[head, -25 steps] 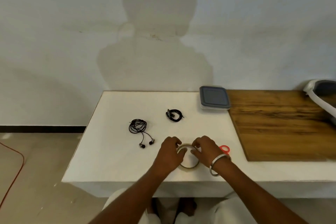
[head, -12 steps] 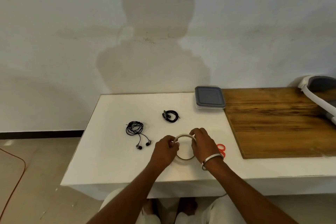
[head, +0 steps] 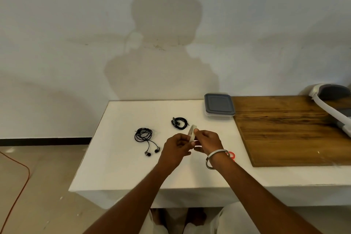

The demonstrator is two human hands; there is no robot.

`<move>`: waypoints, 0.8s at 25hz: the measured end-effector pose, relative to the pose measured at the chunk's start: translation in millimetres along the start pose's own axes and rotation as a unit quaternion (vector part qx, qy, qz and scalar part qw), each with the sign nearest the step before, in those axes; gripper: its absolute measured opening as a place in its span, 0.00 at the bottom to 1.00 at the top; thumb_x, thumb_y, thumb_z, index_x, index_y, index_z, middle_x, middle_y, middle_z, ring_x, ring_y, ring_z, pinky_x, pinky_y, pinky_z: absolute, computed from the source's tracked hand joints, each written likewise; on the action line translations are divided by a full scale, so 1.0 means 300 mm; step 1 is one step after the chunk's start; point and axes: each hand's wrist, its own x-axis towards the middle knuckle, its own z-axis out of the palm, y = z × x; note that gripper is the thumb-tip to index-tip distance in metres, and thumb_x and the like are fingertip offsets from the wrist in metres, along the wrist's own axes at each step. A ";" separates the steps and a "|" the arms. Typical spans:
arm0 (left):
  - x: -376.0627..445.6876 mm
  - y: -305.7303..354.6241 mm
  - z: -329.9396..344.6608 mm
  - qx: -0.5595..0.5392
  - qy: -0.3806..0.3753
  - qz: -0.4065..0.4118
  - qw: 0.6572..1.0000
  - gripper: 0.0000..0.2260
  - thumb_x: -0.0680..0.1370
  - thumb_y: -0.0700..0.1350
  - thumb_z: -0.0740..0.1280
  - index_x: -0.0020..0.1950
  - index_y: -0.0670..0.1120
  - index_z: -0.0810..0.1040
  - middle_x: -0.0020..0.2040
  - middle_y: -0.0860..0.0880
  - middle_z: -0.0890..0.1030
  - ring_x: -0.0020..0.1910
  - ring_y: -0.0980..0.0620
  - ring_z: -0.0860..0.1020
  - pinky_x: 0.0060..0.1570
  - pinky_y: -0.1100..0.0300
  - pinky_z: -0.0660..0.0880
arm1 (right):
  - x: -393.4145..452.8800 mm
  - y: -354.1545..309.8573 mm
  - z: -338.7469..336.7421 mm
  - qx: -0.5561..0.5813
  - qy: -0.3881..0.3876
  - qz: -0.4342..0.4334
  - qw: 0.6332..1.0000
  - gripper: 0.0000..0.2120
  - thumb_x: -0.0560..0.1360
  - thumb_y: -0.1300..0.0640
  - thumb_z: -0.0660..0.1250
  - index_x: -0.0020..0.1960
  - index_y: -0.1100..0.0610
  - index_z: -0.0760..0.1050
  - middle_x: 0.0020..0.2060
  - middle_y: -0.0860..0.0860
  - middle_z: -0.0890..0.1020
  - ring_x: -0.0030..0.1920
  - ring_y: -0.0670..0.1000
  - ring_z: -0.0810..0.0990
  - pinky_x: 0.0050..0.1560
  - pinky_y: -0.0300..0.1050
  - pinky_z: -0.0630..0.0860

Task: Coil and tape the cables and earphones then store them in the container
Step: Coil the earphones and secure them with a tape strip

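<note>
**A:** Head view first: where is the thin translucent ring of clear tape (head: 191,133)?

**B:** Between both sets of fingertips, lifted off the white tabletop (head: 117,157). It stands nearly edge-on to the camera, so its flat face turns sideways and its rim runs up and away from the person.

**A:** Who has hold of it?

**B:** Both. The left hand (head: 175,148) curls its fingers round the lower part from the near left; the right hand (head: 207,141) pinches the rim from the right, thumb tip on the upper edge. Whether a free end is already lifted, I can't tell.

**A:** And the things to be taped?

**B:** The black earphones with a loosely coiled lead and two dark buds (head: 145,138) lie to the left of the left fingers, nearer that hand. The small black coiled cable (head: 180,123) sits just beyond the fingertips, about midway between the hands.

**A:** The container?

**B:** A clear rectangular box with a grey lid (head: 219,105), closed, well beyond and right of the right fingers, beside a brown wooden board (head: 288,129).

**A:** Poses?

**B:** Forearms converge from the near edge, wrists level. A metal bangle (head: 215,157) circles the right wrist, partly hiding red-handled scissors (head: 232,155). I'd judge peeling a strip comes next.
</note>
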 end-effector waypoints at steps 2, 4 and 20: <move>-0.003 0.015 -0.009 -0.011 -0.012 0.008 1.000 0.09 0.75 0.41 0.72 0.53 0.40 0.79 0.46 0.40 0.84 0.46 0.45 0.83 0.46 0.57 0.82 | -0.006 -0.014 0.010 0.004 0.002 -0.009 1.000 0.11 0.78 0.53 0.62 0.43 0.59 0.78 0.43 0.59 0.83 0.41 0.56 0.83 0.45 0.47 0.81; 0.000 0.025 -0.028 -0.023 -0.031 0.012 0.999 0.11 0.74 0.37 0.72 0.55 0.38 0.79 0.48 0.38 0.83 0.48 0.43 0.83 0.48 0.55 0.82 | 0.000 -0.021 0.014 0.026 0.001 -0.001 1.000 0.11 0.78 0.53 0.62 0.44 0.58 0.78 0.44 0.59 0.83 0.43 0.57 0.83 0.47 0.48 0.81; -0.014 0.038 -0.094 0.033 -0.037 0.091 0.995 0.07 0.74 0.39 0.72 0.52 0.44 0.83 0.47 0.43 0.85 0.47 0.45 0.83 0.48 0.54 0.81 | 0.003 -0.034 0.028 0.059 -0.063 0.014 0.996 0.13 0.77 0.51 0.63 0.54 0.59 0.79 0.49 0.58 0.83 0.51 0.56 0.81 0.46 0.46 0.77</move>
